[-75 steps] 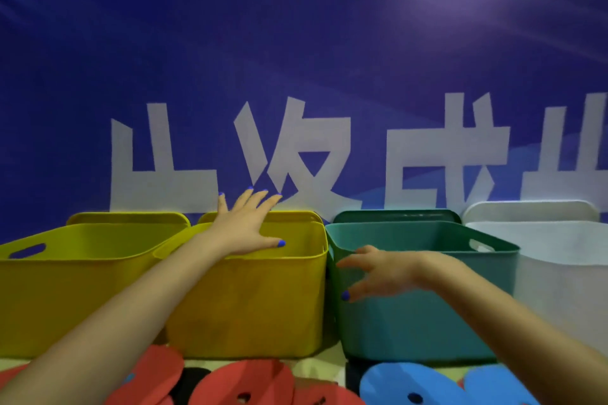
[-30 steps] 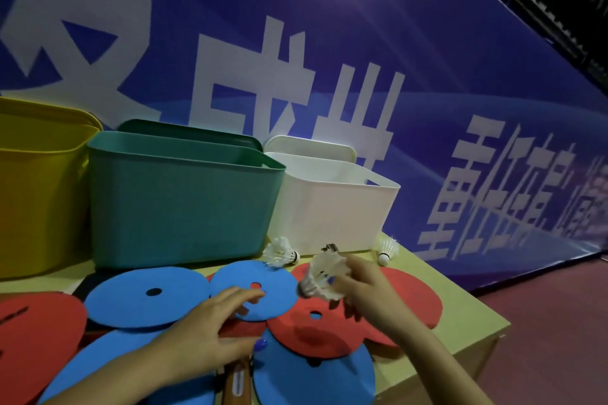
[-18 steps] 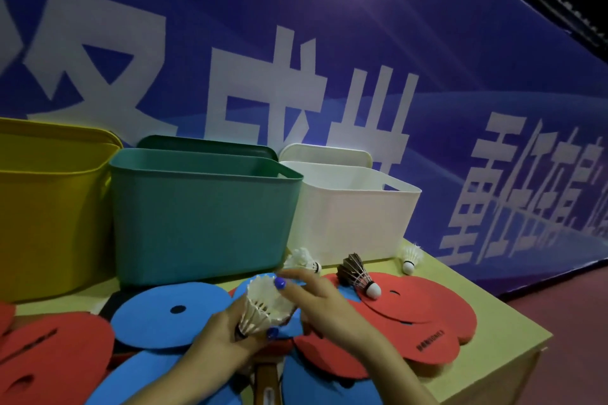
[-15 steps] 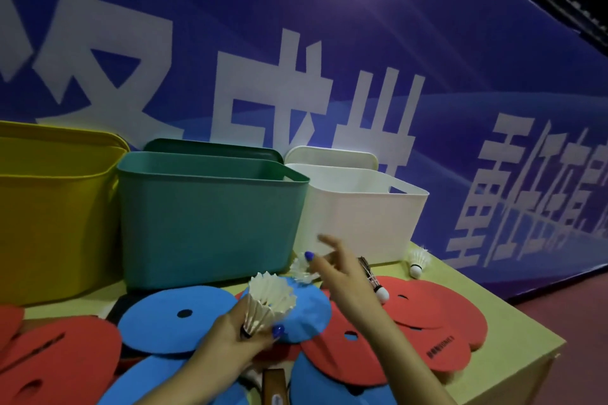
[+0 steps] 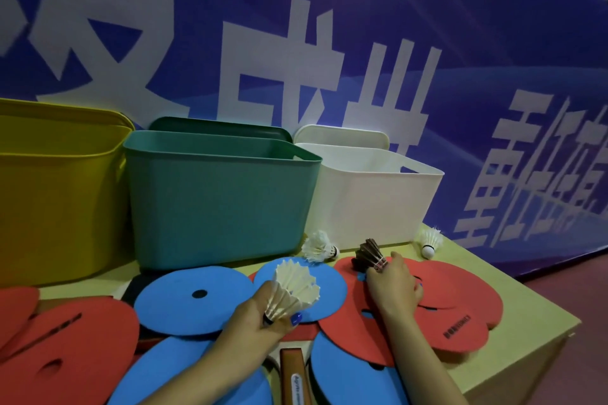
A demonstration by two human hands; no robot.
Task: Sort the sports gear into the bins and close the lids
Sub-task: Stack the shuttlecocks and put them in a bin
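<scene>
Along the desk's [image 5: 513, 286] far edge stand a yellow bin [image 5: 59, 194], a teal bin [image 5: 217, 200] and a white bin [image 5: 371, 200], against a blue banner [image 5: 362, 26] with white characters. Blue discs [image 5: 194, 299] and red discs [image 5: 460, 306] cover the pale yellow-green desk. There are white shuttlecocks [image 5: 294, 289] and one dark brown shuttlecock [image 5: 370, 255]; the nails are painted blue.

A deep blue banner [image 5: 362, 10] with large white characters covers the whole wall behind. The pale yellow-green bench [image 5: 513, 293] stands in front of it, its right corner in view. At the right a reddish floor [image 5: 589, 322] shows. Lighting is dim.
</scene>
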